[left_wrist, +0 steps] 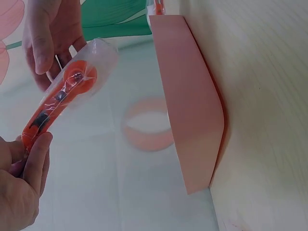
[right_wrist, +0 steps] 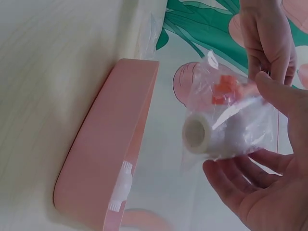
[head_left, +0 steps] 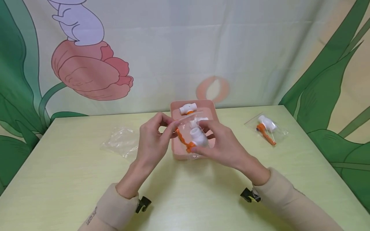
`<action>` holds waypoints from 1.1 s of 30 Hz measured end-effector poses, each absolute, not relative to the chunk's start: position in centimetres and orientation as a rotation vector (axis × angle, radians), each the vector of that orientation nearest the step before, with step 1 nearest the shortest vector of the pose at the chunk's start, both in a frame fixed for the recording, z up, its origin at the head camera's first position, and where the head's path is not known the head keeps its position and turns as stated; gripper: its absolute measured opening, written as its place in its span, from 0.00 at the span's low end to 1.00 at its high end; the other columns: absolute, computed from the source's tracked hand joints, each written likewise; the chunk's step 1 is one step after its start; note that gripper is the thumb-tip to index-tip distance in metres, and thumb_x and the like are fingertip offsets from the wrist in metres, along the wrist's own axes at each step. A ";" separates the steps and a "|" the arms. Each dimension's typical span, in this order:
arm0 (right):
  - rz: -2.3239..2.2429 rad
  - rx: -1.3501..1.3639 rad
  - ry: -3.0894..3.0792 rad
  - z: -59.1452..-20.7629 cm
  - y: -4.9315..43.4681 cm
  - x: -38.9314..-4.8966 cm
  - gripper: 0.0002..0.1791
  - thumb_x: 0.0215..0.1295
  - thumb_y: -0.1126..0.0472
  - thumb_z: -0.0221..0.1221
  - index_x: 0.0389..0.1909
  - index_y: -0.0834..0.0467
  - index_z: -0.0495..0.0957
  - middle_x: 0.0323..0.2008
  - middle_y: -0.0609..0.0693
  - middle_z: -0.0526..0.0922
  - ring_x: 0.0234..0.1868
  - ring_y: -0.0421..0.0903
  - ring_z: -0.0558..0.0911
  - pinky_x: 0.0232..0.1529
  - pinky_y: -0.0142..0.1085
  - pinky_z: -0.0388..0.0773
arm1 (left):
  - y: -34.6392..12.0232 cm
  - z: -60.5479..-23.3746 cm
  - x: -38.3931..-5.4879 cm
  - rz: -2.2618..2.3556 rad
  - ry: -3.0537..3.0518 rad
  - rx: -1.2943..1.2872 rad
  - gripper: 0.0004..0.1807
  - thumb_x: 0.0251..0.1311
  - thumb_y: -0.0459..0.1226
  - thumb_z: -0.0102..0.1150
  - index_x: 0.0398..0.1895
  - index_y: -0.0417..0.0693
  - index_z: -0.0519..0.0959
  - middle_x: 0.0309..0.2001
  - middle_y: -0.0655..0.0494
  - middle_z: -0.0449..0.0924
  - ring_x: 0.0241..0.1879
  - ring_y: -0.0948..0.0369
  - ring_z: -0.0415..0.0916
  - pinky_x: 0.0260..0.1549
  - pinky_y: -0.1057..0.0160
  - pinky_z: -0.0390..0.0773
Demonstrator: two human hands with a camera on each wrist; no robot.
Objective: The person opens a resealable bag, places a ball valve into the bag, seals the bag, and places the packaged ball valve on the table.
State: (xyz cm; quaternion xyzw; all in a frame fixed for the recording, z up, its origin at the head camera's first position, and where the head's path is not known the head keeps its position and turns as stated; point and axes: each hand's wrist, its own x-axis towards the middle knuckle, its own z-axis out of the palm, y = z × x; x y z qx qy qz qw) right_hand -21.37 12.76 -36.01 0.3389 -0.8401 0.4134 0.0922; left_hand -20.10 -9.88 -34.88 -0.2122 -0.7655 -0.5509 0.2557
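Above the pink tray (head_left: 179, 156), both hands hold a clear plastic bag (right_wrist: 250, 130). Inside it are a white tubular fitting (head_left: 199, 137) and an orange handle (left_wrist: 57, 102). My left hand (head_left: 153, 136) pinches the bag's left edge near its top, by one end of the handle. My right hand (head_left: 226, 144) grips the bag from the right, around the white fitting, thumb on the near side and fingers beyond. In the right wrist view the fitting's round open end faces outward.
A white fitting with an orange part (head_left: 188, 109) lies at the tray's back, with another white piece partly hidden behind the bag. A crumpled clear bag (head_left: 119, 141) lies left. At right rests a bagged white fitting (head_left: 267, 123) with an orange handle (head_left: 266, 134). A printed curtain (head_left: 173, 57) hangs behind the table.
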 end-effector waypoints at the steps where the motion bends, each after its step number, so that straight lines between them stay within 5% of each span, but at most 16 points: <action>1: 1.207 1.012 -2.500 -36.0 12.6 -21.3 0.39 0.52 0.56 0.80 0.63 0.60 0.74 0.55 0.49 0.80 0.48 0.44 0.81 0.48 0.40 0.82 | -9.9 -34.9 -20.1 -1.502 -2.070 -0.579 0.08 0.61 0.25 0.69 0.35 0.35 0.77 0.33 0.49 0.81 0.33 0.57 0.84 0.27 0.65 0.85; 10: 1.008 0.946 -2.586 -36.0 11.7 -20.7 0.48 0.51 0.53 0.81 0.69 0.65 0.67 0.60 0.56 0.74 0.54 0.50 0.77 0.53 0.42 0.82 | -9.5 -34.9 -20.0 -1.541 -2.045 -0.574 0.07 0.62 0.24 0.67 0.36 0.34 0.76 0.33 0.49 0.79 0.34 0.56 0.84 0.27 0.64 0.85; 33: 0.909 1.052 -2.536 -35.7 12.4 -21.3 0.37 0.53 0.60 0.76 0.62 0.66 0.72 0.52 0.56 0.78 0.42 0.49 0.80 0.39 0.37 0.84 | -9.5 -35.0 -20.1 -1.856 -2.115 -0.531 0.06 0.68 0.30 0.65 0.37 0.37 0.76 0.33 0.45 0.77 0.32 0.52 0.82 0.30 0.56 0.87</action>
